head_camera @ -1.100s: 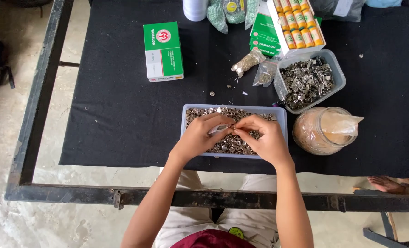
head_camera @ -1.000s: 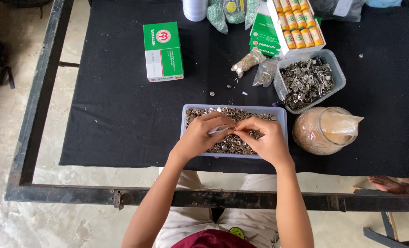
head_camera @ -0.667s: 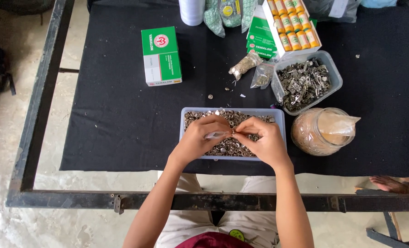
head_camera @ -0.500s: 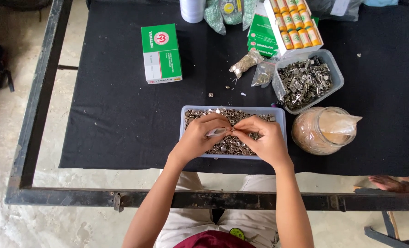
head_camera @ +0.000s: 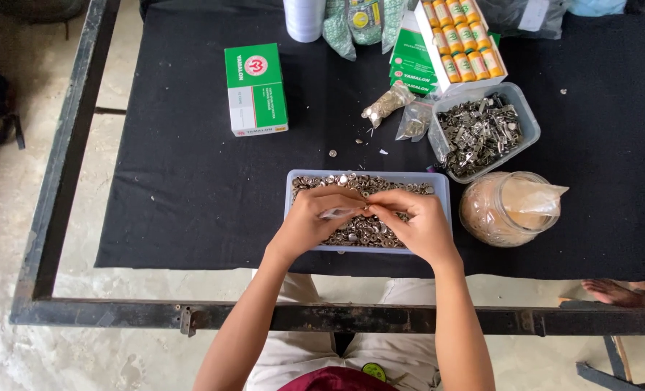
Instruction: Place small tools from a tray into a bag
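Both hands met over a shallow, pale blue rectangular plastic tray (head_camera: 442, 190) filled with small round silver metal snap pieces (head_camera: 351, 233), which sat near the front edge of the black cloth-covered surface (head_camera: 185, 181). The left hand (head_camera: 313, 221) had its grip pressed together around a thin, pale, slightly whitish strip (head_camera: 337, 213) that lay roughly crosswise, its long axis pointing toward the right hand. The right hand (head_camera: 416, 223) pinched its thumb and forefinger at the strip's right end, so the two grips nearly touched above the middle of the tray. What exactly sat between the right fingertips was too small to tell. Neither hand was clearly nearer; the strip bridged them, directly above the heap of snaps.

Just beside the tray on the right stood a round clear jar (head_camera: 507, 210) of tan material with a plastic bag lining folded over its mouth. Behind that, a second clear plastic tub (head_camera: 526, 123) held darker, jumbled metal clips. Two small clear bags of tiny parts (head_camera: 398, 112) lay between the tubs and the back of the surface, with a few loose snaps scattered close by. A green-and-white cardboard box (head_camera: 256, 89) lay well apart to the left, and an open box of yellow-capped spools (head_camera: 461, 40) stood at the back. Nothing stood between the hands and the tray. Someone else's bare foot (head_camera: 616, 292) showed under the surface at the right.
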